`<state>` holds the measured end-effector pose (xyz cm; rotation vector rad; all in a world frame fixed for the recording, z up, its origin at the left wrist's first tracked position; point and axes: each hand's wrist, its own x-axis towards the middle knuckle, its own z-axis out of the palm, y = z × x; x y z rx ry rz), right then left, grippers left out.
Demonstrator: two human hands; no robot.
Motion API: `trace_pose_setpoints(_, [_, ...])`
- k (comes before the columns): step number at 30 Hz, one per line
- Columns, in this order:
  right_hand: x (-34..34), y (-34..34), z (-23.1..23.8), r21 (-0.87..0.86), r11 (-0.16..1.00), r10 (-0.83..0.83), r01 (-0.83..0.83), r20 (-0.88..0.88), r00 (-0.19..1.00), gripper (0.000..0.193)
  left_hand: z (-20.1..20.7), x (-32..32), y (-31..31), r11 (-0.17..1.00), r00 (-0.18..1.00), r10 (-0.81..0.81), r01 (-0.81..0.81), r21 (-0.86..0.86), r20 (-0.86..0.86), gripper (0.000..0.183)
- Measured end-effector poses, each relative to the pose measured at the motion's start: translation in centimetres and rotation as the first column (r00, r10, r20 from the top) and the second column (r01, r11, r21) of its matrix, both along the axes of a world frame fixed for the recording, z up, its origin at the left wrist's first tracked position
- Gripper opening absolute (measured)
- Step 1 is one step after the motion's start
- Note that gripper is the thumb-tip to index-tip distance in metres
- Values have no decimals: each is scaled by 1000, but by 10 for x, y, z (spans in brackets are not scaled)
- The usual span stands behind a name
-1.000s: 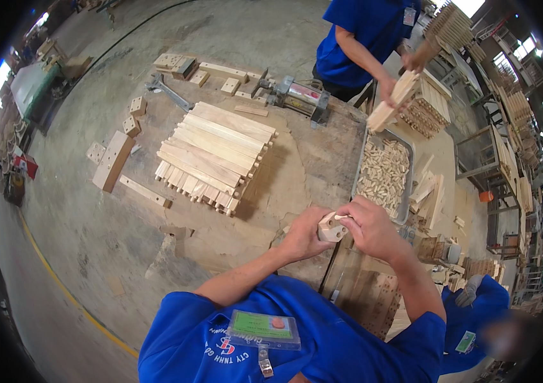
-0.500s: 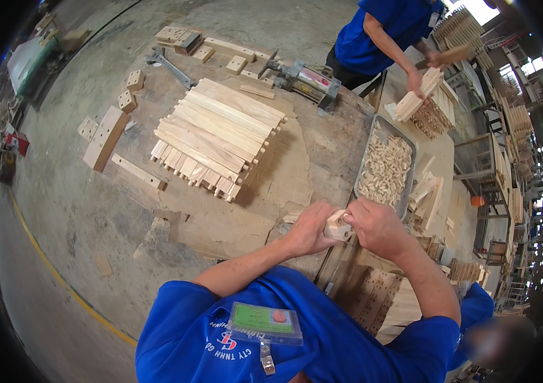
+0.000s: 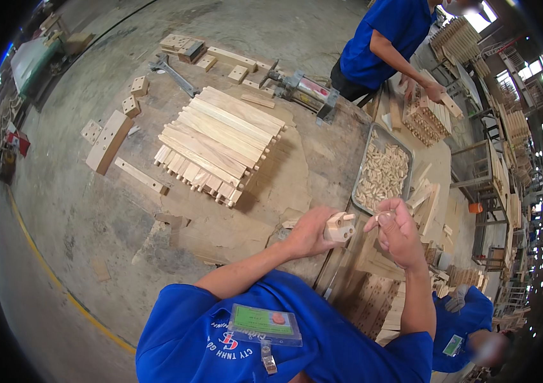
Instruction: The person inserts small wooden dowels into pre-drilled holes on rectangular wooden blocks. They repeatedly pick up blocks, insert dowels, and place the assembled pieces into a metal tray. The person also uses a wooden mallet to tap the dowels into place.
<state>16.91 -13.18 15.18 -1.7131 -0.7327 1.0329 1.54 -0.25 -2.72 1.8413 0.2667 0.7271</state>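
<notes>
My left hand (image 3: 310,233) is closed around a pale wooden block (image 3: 338,231) with round holes in its end face. A short wooden dowel (image 3: 349,217) pokes out of one hole at the block's upper right. Just right of the block, apart from it, my right hand (image 3: 399,235) is raised with thumb and fingertips pinched on a small pale piece that looks like another dowel. Beyond that hand stands a metal tray (image 3: 356,196) heaped with loose dowels (image 3: 383,171).
A stack of wooden slats (image 3: 220,137) with dowelled ends lies on the worktable. Behind it are a wrench (image 3: 179,76), a clamp cylinder (image 3: 306,91) and drilled blocks (image 3: 131,105). A co-worker in blue (image 3: 386,48) handles wood at the far right; another person (image 3: 463,325) is at the near right.
My right hand has drawn away from the block to the right, and a dowel now shows standing out of it. The far co-worker's hands have shifted over the wood pile.
</notes>
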Motion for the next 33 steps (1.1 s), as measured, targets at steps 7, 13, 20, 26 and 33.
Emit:
trace_pose_setpoints(7, [-11,22,10,-83,920,335,-382,674,658,11,5,-1,0,1000,1000,3,-3,-11,-3,61])
trace_pose_setpoints(13, [-23,35,6,-207,858,417,-470,815,403,12,5,1,0,1000,1000,6,-6,-12,25,58])
trace_pose_setpoints(20, [-20,42,1,-351,791,472,-502,872,133,8,3,2,-1,999,999,41,-40,-16,22,55])
trace_pose_setpoints(26, [-21,46,-1,-361,772,474,-522,875,96,7,1,2,1,999,999,31,-30,-15,28,56])
trace_pose_setpoints(33, [-22,48,-4,-364,767,498,-529,857,133,8,-1,0,-1,1000,999,10,-11,14,31,58])
